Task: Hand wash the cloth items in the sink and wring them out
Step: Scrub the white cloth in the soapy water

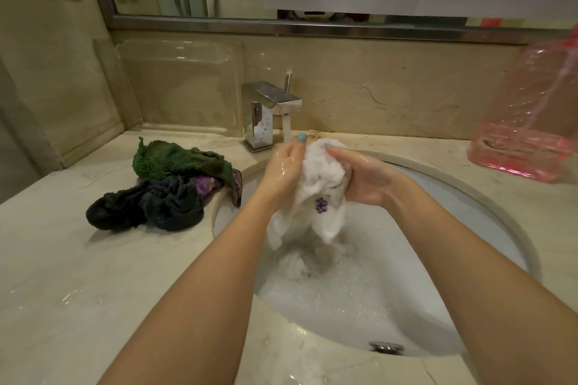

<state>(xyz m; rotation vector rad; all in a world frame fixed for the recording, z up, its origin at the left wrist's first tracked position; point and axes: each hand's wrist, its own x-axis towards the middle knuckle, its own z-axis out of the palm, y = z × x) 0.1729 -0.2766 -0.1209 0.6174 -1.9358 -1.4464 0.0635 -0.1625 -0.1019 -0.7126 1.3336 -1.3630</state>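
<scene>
Your desk [62, 275] carries an oval sink [444, 259] of sudsy water. Left of the basin lies a heap of green, black and purple cloths [169, 191]. Over the sink hangs the white cloth [319, 178] (a purple flower on it), its tail trailing in the water. Your left hand [283, 166] and right hand [362, 175] both clutch it, just in front of the running faucet [266, 109].

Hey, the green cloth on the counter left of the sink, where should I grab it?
Probably by its bunched top fold, coming down from above with the left hand, the nearer one, once it lets go of the white cloth. The green cloth lies heaped on the dark cloth and purple cloth, so a top grip should lift it alone.
</scene>
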